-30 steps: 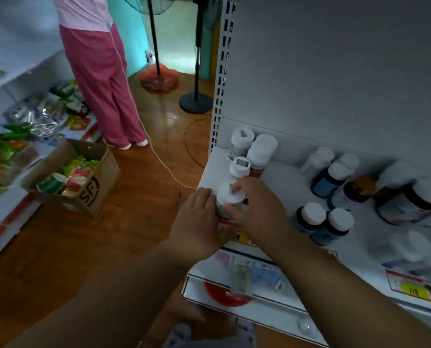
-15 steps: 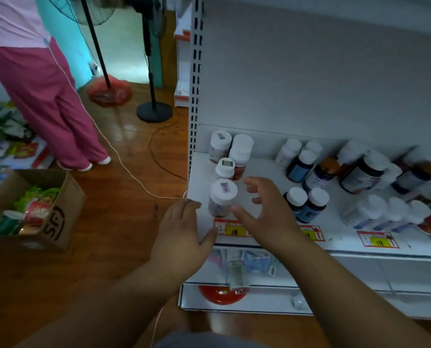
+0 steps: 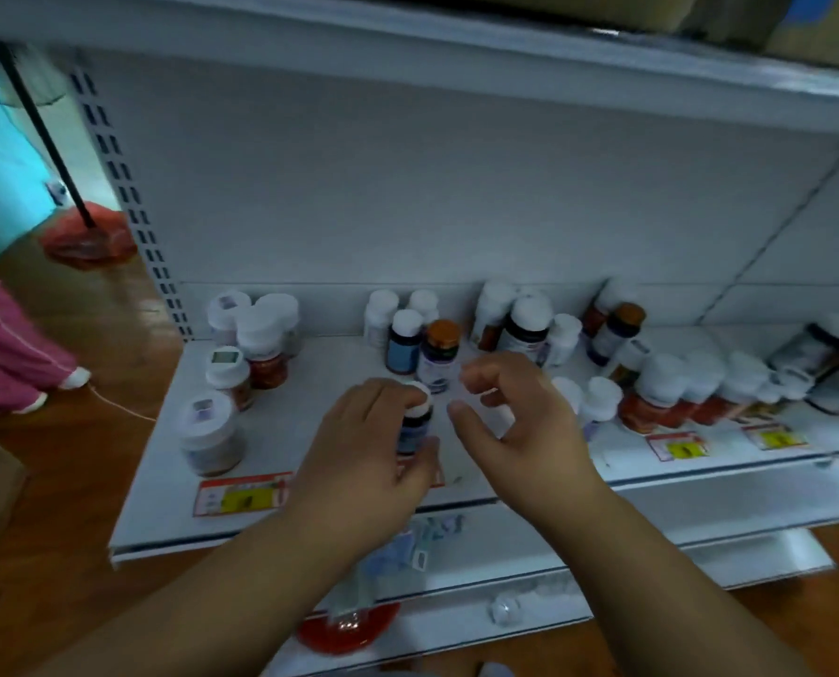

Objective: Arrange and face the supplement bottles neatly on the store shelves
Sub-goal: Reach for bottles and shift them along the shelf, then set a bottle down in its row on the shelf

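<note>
My left hand [image 3: 373, 442] is closed around a small dark blue bottle with a white cap [image 3: 415, 425], upright near the front of the white shelf [image 3: 163, 481]. Just to its right my right hand [image 3: 515, 422] hovers with curled fingers holding nothing. A clear white-capped bottle [image 3: 208, 432] stands alone at the front left. Behind the hands stand a blue bottle [image 3: 404, 342] and an orange-capped bottle [image 3: 439, 351]. Several white-capped bottles crowd the right side [image 3: 671, 393], some lying over.
Yellow price tags [image 3: 241, 495] line the shelf front. A lower shelf [image 3: 505, 613] holds packets and a red dish [image 3: 346, 627]. At the left, a person's pink trouser leg [image 3: 2, 364], a fan stand and a red bag [image 3: 87, 239] occupy the wooden floor.
Both hands left the clear bottle at the front left and moved right. My left hand has taken hold of the dark blue bottle. The view has turned right and closer to the shelf.
</note>
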The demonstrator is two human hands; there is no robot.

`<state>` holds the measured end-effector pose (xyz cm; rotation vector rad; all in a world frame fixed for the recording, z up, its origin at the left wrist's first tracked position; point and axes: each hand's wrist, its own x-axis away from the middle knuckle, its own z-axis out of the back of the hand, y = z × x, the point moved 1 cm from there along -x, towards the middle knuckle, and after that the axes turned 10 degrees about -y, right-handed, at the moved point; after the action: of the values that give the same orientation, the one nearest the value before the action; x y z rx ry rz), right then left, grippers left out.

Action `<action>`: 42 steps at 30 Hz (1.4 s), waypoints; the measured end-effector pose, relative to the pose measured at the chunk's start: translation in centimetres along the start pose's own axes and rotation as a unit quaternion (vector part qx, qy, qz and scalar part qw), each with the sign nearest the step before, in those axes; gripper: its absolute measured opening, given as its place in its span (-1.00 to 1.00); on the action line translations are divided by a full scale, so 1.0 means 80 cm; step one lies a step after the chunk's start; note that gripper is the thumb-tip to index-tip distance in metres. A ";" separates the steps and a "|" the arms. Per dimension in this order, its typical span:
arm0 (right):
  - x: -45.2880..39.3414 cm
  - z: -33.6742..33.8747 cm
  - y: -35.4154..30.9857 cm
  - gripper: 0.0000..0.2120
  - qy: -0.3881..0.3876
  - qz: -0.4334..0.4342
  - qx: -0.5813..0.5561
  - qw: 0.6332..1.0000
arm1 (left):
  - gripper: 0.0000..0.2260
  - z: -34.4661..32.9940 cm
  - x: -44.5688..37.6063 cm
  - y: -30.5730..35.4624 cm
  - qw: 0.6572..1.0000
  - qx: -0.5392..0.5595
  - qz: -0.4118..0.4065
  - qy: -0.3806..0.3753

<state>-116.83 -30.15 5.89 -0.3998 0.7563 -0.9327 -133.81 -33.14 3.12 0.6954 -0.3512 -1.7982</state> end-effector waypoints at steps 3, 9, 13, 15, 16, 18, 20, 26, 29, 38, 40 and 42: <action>-0.002 0.073 0.051 -0.81 0.003 -0.009 0.013 1.000 | -0.63 -0.047 -0.051 0.060 1.000 0.017 0.012 0.011; -0.012 0.194 0.155 -0.87 0.001 -0.033 -0.003 0.999 | -0.65 -0.123 -0.133 0.162 0.999 -0.002 0.014 0.037; -0.032 0.236 0.218 -0.92 -0.015 -0.020 0.029 0.999 | -0.66 -0.154 -0.166 0.190 0.998 -0.007 0.027 0.055; -0.060 0.257 0.254 -0.92 -0.047 -0.074 0.051 0.995 | -0.64 -0.164 -0.179 0.198 0.998 -0.019 0.042 0.034; -0.076 0.265 0.272 -0.90 -0.067 -0.109 0.073 0.989 | -0.64 -0.168 -0.185 0.200 0.998 -0.022 0.049 0.026; -0.106 0.269 0.302 -0.81 -0.132 -0.166 0.130 0.969 | -0.64 -0.174 -0.195 0.203 0.998 -0.025 0.061 0.014; -0.126 0.258 0.316 -0.65 -0.233 -0.184 0.195 0.935 | -0.62 -0.180 -0.205 0.207 0.997 -0.028 0.074 -0.002; -0.134 0.213 0.339 -0.58 -0.356 -0.185 0.241 0.884 | -0.64 -0.192 -0.224 0.211 0.997 -0.037 0.074 -0.009; -0.132 0.210 0.346 -0.61 -0.352 -0.170 0.247 0.887 | -0.66 -0.194 -0.229 0.210 0.996 -0.039 0.081 -0.003; -0.124 0.271 0.289 -0.87 -0.150 -0.110 0.014 0.982 | -0.48 -0.180 -0.233 0.196 0.995 0.021 0.091 -0.014; -0.113 0.272 0.263 -0.84 -0.134 -0.097 -0.083 0.983 | -0.57 -0.171 -0.232 0.201 0.994 0.062 0.081 -0.026; -0.101 0.271 0.241 -0.75 -0.123 -0.105 -0.121 0.979 | -0.74 -0.163 -0.228 0.204 0.988 0.120 0.089 -0.034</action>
<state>-92.91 -12.95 12.13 -0.8062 0.6092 -0.9699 -109.60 -20.20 7.19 0.7452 -0.6634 -1.6275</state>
